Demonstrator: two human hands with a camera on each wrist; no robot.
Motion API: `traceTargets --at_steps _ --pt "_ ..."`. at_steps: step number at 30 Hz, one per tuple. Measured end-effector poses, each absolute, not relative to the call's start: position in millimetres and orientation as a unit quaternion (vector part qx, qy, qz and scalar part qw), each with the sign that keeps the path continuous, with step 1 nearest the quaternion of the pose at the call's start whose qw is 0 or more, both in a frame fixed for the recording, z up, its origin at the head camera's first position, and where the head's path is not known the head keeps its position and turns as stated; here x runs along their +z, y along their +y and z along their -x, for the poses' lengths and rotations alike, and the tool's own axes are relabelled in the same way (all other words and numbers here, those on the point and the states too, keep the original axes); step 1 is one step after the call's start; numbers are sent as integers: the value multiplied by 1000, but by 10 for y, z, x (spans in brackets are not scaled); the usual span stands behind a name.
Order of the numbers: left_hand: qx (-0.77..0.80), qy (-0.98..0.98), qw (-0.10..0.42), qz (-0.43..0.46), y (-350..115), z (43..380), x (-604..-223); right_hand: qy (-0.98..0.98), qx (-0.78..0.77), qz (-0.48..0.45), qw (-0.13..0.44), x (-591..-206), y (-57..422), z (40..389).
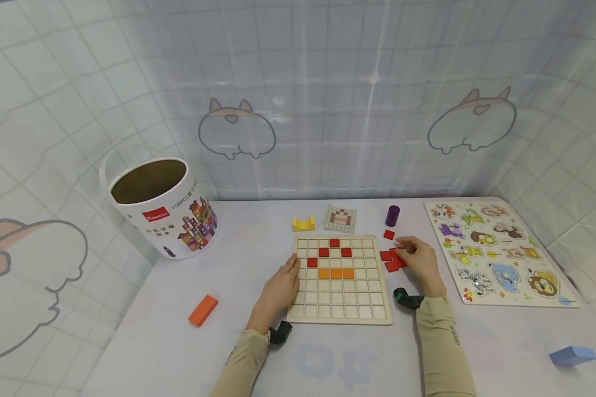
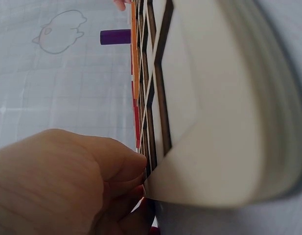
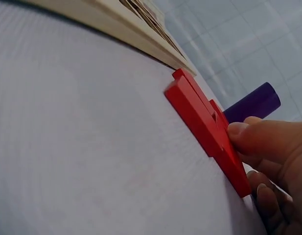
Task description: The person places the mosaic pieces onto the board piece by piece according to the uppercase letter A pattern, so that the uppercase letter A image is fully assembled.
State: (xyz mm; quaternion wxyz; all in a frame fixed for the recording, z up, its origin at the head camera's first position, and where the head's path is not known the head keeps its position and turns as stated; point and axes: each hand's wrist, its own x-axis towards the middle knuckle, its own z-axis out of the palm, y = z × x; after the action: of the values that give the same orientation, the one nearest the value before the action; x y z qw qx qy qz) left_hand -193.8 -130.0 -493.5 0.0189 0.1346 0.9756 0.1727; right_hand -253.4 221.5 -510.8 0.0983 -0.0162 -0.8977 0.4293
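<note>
A pale wooden grid board (image 1: 317, 312) lies at the middle of the table, with several red and orange square tiles set in its upper cells. My left hand (image 1: 281, 284) rests along the board's left edge, its fingers touching the rim in the left wrist view. Beside the board's right edge lies a small group of red square tiles (image 1: 392, 266). Over this group, my right hand (image 1: 419, 263) pinches a red tile with thumb and fingertips; fingers partly hide it. In the right wrist view the thumb meets the red tiles (image 3: 195, 120).
Behind the board are a yellow block (image 1: 303, 224), a pattern card (image 1: 340, 219), a purple cylinder (image 1: 392, 215) and a single red tile (image 1: 389, 234). An animal puzzle board (image 1: 496, 253) lies right. A white bucket (image 1: 164, 220) and orange block (image 1: 203, 310) are left; a blue block (image 1: 573, 355) sits front right.
</note>
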Motion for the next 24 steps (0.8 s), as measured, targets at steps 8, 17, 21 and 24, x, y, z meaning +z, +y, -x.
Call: traceTargets --at_steps 8,17,21,24 --pt "176 976 17 -131 -1296 1929 -4900 -895 427 47 115 -5082 2168 2551" --pt "179 974 21 -135 -1287 1926 -4910 -902 417 68 83 -5119 2242 2547" --pt "176 975 15 -137 -1289 1922 -4903 -904 419 42 75 -5112 2261 2537" --pt "176 974 15 -138 -1289 1911 -4880 -904 419 39 78 -5104 2255 2524"
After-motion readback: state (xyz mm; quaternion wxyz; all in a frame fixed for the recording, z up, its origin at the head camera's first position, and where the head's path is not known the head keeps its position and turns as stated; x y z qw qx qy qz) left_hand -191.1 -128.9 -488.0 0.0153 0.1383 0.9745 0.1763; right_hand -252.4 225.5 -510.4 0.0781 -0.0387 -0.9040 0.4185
